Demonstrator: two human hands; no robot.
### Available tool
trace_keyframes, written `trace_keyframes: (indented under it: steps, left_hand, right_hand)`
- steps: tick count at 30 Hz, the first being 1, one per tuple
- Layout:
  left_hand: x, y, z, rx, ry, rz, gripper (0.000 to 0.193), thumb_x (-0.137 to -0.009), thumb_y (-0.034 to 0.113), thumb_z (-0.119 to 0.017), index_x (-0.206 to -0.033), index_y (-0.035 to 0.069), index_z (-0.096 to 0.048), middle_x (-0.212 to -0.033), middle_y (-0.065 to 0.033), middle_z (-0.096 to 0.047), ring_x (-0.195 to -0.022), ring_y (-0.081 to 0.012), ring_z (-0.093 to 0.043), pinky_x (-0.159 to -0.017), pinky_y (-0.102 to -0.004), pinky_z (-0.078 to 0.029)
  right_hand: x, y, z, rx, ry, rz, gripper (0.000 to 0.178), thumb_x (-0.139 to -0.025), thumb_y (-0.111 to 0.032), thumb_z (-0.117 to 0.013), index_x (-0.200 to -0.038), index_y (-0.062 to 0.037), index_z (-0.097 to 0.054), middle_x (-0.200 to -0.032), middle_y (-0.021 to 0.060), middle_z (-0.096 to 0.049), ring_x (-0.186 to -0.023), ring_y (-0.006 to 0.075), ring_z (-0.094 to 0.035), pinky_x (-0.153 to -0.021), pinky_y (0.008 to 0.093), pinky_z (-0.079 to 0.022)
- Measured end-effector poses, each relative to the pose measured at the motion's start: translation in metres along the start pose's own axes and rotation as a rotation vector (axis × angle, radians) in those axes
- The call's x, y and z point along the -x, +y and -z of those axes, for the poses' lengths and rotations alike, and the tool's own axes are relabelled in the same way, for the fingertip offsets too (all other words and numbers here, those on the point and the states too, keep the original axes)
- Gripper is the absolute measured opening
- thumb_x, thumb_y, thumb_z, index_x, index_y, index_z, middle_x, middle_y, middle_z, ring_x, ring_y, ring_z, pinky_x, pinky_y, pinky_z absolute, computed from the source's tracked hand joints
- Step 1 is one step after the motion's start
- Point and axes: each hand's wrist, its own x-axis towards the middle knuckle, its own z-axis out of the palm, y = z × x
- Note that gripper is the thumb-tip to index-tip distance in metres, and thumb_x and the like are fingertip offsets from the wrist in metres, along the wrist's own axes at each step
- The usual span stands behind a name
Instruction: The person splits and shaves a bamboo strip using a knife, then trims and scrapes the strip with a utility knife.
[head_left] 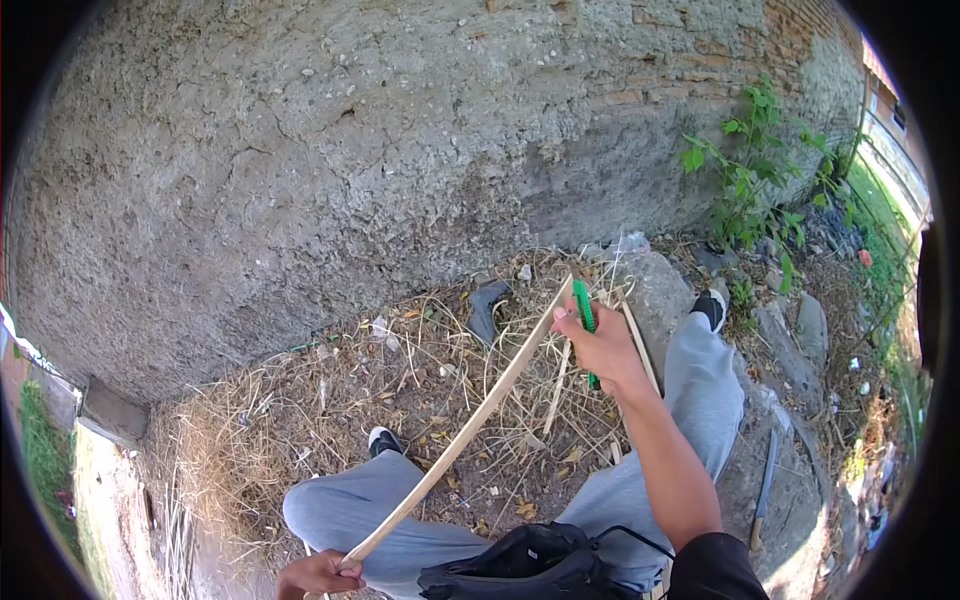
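Wood is being shaved here: the person is sitting on the ground against a rough wall [300,150], knees apart in grey trousers [700,380], and is working a long pale strip of wood [470,430] that is running in a gentle bow from one hand to the other. The left hand [318,573] is clenching around the near end of the strip down by the lap, while the right hand [603,345] is reaching out ahead, gripping a green knife [584,318] in its fist and pressing the far end of the strip with the thumb. To my eye the cut will go best if the blade is kept at a shallow angle and drawn away from the body, with the near hand holding the strip taut so it is not whipping about; whether the blade is actually biting into the wood I cannot tell. A black bag [530,565] is resting just below the right forearm, on the lap. Beyond the right hand, dry straw [330,400] and a few more pale sticks are lying on the dirt. By count: one strip in hand, one knife, one bag, two black shoes, one green weed [750,170] well off past the right hand.
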Motion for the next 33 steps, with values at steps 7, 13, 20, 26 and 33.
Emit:
trace_keyframes:
  steps: [7,13,20,26,33]
  left_hand:
    - [0.013,0.052,0.009,-0.148,0.046,-0.102,0.031,-0.088,0.005,-0.068,-0.071,0.008,-0.042,-0.066,0.0072,-0.036,-0.063,-0.004,-0.039,-0.062,-0.0225,-0.042]
    - [0.016,0.06,0.019,-0.152,0.792,-0.194,0.037,-0.072,0.017,-0.084,-0.098,-0.001,-0.065,-0.078,-0.0035,-0.067,-0.07,-0.0074,-0.061,-0.061,-0.0235,-0.049]
    - [0.009,0.072,0.014,-0.186,1.062,-0.285,0.032,-0.067,-0.004,-0.082,-0.089,-0.005,-0.059,-0.073,-0.0101,-0.066,-0.07,-0.0111,-0.065,-0.059,-0.0225,-0.051]
    - [0.003,0.077,0.01,-0.153,1.115,-0.376,0.03,-0.066,-0.008,-0.081,-0.086,-0.003,-0.059,-0.068,-0.0081,-0.064,-0.064,-0.0086,-0.063,-0.053,-0.0212,-0.047]
    - [-0.002,0.071,0.014,-0.288,1.271,-0.392,0.03,-0.061,-0.005,-0.083,-0.08,-0.001,-0.06,-0.066,-0.0061,-0.063,-0.058,-0.0062,-0.057,-0.05,-0.0207,-0.041]
  right_hand:
    - [0.006,-0.014,0.009,-0.526,-0.029,-0.021,0.022,-0.089,-0.023,-0.068,-0.088,-0.0043,-0.055,-0.079,0.0091,-0.066,-0.045,0.0031,-0.038,-0.04,0.0212,-0.031]
    - [0.008,-0.017,0.01,-0.626,0.029,-0.042,0.023,-0.084,-0.022,-0.075,-0.081,-0.0038,-0.06,-0.059,-0.0042,-0.047,-0.044,0.0031,-0.035,-0.041,0.0232,-0.028]
    - [0.011,-0.019,0.011,-0.71,0.021,-0.006,0.029,-0.086,-0.027,-0.073,-0.088,-0.0002,-0.062,-0.063,-0.0034,-0.048,-0.044,0.0023,-0.035,-0.041,0.0224,-0.029]
    - [0.008,-0.015,0.01,-0.734,0.033,-0.02,0.03,-0.087,-0.028,-0.071,-0.093,0.0004,-0.063,-0.066,-0.0029,-0.048,-0.044,0.0023,-0.035,-0.042,0.0219,-0.03]
    - [0.006,-0.014,0.007,-0.699,0.074,-0.035,0.026,-0.089,-0.029,-0.068,-0.092,-0.0031,-0.063,-0.064,-0.0045,-0.046,-0.045,0.0018,-0.035,-0.042,0.0202,-0.028]
